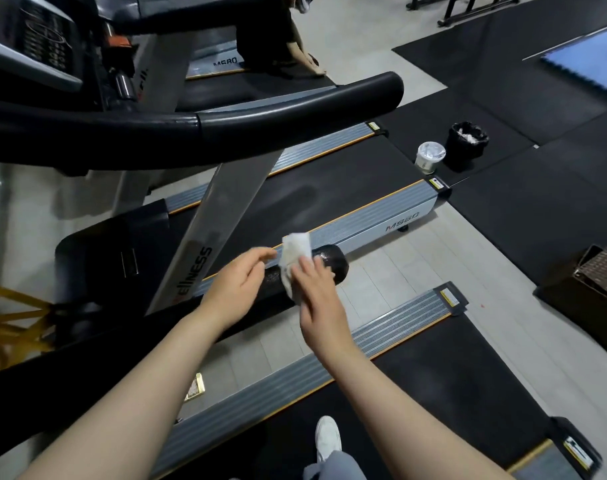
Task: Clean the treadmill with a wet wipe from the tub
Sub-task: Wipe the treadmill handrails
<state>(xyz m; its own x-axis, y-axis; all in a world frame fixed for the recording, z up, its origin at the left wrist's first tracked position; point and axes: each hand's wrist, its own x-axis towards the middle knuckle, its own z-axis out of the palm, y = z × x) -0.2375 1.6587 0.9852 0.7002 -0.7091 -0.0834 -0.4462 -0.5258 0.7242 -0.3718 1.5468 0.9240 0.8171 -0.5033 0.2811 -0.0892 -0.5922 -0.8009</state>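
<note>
Wiping the end of the near handrail with the wet wipe.

My right hand (317, 289) lies with its fingers fairly straight over the wet wipe (295, 259), pressing it onto the black handrail (333, 263) close to its rounded end; my left hand (241, 282) hovers just beside it, fingers loosely curled, holding nothing. To do this well I judge I should wrap the wipe round the rail and draw it along, turning it to a fresh face. Beyond lies the treadmill (329, 192) deck, and the tub (429, 157) stands on the floor past its far end, beside a black bin (466, 145).
</note>
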